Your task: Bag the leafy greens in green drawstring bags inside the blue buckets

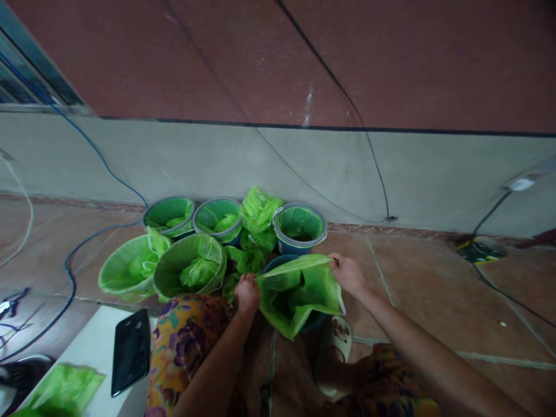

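Observation:
A thin, light-green mesh bag is stretched with its mouth wide over a dark blue bucket, whose rim shows only in part. My left hand is closed on the left edge of the bag's mouth. On the other side, my right hand pinches the right edge, drawing the upper hem taut between both hands. Right behind this bucket is another bucket, lined with a green bag folded over its grey rim. Loose green mesh lies just left of my left hand.
To the left are several lined buckets, including a front bucket and a back one. A bunched green bag sits by the wall. A phone and folded green mesh lie on a white surface. A blue cable crosses the floor.

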A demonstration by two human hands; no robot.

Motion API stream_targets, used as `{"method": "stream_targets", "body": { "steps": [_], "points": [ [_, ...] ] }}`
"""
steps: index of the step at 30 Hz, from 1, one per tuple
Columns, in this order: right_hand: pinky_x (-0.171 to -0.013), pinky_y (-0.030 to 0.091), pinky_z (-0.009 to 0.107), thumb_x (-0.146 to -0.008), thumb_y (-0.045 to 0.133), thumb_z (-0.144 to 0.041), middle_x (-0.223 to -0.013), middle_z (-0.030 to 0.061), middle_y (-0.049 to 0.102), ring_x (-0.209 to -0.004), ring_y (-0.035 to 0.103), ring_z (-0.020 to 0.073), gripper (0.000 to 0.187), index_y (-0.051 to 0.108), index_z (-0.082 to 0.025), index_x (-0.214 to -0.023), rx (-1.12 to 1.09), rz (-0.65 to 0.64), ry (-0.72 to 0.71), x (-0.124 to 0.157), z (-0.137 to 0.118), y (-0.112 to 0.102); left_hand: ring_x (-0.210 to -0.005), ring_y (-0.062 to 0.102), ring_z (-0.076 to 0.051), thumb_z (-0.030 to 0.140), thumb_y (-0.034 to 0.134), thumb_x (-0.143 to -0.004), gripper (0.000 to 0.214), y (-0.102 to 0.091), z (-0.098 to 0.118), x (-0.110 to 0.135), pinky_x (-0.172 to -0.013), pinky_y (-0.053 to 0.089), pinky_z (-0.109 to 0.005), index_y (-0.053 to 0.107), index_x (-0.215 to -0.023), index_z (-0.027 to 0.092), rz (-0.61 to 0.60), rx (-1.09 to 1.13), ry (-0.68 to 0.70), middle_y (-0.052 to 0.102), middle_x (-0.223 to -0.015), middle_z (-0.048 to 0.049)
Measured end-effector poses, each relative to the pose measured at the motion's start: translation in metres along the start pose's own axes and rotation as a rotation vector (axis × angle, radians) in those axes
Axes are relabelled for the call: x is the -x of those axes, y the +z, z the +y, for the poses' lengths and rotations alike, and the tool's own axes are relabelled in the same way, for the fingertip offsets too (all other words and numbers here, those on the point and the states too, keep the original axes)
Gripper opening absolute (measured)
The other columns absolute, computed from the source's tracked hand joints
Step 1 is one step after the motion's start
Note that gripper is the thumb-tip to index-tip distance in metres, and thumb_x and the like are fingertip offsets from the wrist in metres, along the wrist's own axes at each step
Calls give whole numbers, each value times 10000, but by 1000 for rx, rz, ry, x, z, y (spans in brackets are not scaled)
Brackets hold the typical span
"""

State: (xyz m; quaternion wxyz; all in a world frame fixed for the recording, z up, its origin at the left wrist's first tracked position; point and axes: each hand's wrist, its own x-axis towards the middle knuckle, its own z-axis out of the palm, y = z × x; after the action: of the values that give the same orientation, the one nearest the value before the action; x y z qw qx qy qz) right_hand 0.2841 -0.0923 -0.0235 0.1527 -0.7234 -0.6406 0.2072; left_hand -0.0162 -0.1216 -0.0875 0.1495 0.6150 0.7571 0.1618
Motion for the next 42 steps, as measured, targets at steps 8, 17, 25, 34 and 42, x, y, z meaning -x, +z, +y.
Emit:
{"method": "stream_targets", "body": {
  "steps": [8, 17, 25, 34, 42],
  "points": [
    [-589, 379, 217, -867, 457, -215, -787, 48, 711, -678, 611, 140, 244, 698, -180, -882, -66, 76, 140, 29, 6, -9, -897, 645, -196, 170, 421, -881, 274, -44, 17, 9, -818, 469, -275, 672, -981, 124, 159, 148, 57, 691, -942, -106],
    [-627, 360, 222, -868, 495, -250, -845, 54, 721, -755, 622, 152, 225, 711, -198, -836, 186, -191, -39, 21, 27, 7, -874, 662, -238, 133, 377, -870, 303, -65, 24, 8, -759, 481, -316, 661, -976, 141, -168, -222, 42, 685, -958, -123],
    [-618, 372, 208, -889, 463, -262, -849, 21, 724, -762, 638, 136, 263, 724, -231, -880, 33, -207, 56, -8, 33, 45, -1226, 471, -289, 155, 521, -783, 589, -25, 62, -18, -1024, 339, -485, 447, -1365, 198, -203, -237, 308, 509, -1359, -146],
    [-540, 351, 203, -878, 482, -310, -670, 4, 651, -603, 562, 112, 253, 658, -180, -752, -196, -172, 187, -35, 52, 78, -835, 649, -199, 211, 492, -867, 224, 26, 63, -72, -838, 441, -319, 712, -893, 178, -414, -62, 319, 713, -862, -89],
    [-485, 350, 209, -817, 528, -406, -635, 8, 644, -557, 559, 123, 287, 659, -175, -709, -343, -149, 239, -65, 53, 95, -666, 623, -155, 222, 554, -819, 214, 56, 52, -122, -626, 433, -240, 747, -804, 132, -414, 209, 27, 687, -690, -48]
  ]
}}
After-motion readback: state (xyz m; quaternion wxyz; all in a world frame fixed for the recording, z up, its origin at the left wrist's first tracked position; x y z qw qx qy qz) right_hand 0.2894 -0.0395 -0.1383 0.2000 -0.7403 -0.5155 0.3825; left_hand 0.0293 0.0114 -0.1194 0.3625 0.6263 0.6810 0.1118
